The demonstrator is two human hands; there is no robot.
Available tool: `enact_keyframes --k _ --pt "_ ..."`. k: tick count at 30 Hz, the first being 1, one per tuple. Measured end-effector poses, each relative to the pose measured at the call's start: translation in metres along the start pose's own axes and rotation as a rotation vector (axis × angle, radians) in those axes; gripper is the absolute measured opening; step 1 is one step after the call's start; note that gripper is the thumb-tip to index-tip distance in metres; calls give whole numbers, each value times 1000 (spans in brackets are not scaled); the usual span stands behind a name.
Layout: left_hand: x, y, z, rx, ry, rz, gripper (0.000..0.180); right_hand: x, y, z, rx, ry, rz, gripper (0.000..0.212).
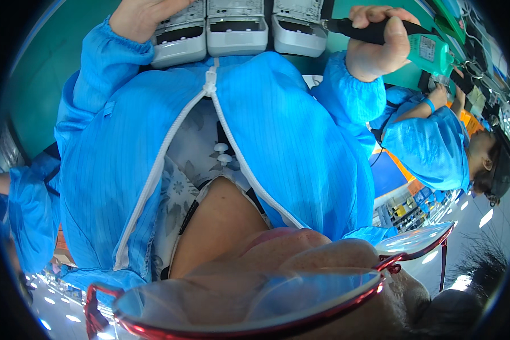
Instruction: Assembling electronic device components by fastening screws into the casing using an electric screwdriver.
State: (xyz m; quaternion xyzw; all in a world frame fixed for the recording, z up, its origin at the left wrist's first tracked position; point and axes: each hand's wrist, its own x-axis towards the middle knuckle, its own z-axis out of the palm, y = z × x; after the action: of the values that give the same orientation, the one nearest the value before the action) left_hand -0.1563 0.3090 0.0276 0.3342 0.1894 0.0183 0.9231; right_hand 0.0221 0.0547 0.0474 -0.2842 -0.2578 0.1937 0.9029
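Observation:
Three pale grey plastic housings stand in a row at the top of the head view: a left housing (178,51), a middle housing (237,41) and a right housing (300,42). My right hand (382,42) is wrapped round an electric screwdriver (428,52) with a black grip and a green rear end. Its narrow tip points left and meets or nearly meets the side of the right housing. My left hand (144,17) lies at the upper edge beside the left housing, one digit reaching over it. The other fingers are cut off by the picture's edge.
Beneath the housings is a green work surface (45,85). Cables and a metal ring (474,69) are behind the screwdriver. On the right a co-worker in a blue smock (422,139) has both hands at the bench. Another blue sleeve (34,215) shows at far left.

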Motion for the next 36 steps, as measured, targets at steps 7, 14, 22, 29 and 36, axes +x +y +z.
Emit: enact_keyframes --k 7,14,22,29,36 --pt "-9 -1 -11 66 -29 -96 32 0 -16 45 -569 -302 46 30" --pt "-3 -14 -21 68 -51 -161 39 35 -3 59 -294 -180 113 37" --pt "-10 -15 -21 130 -102 -149 42 40 24 124 -180 -301 11 33" --pt "-18 -15 -22 127 -114 -178 41 36 47 123 -134 -290 -21 35" --pt "-33 -30 -28 83 -118 -199 41 16 46 122 -226 -254 10 36"
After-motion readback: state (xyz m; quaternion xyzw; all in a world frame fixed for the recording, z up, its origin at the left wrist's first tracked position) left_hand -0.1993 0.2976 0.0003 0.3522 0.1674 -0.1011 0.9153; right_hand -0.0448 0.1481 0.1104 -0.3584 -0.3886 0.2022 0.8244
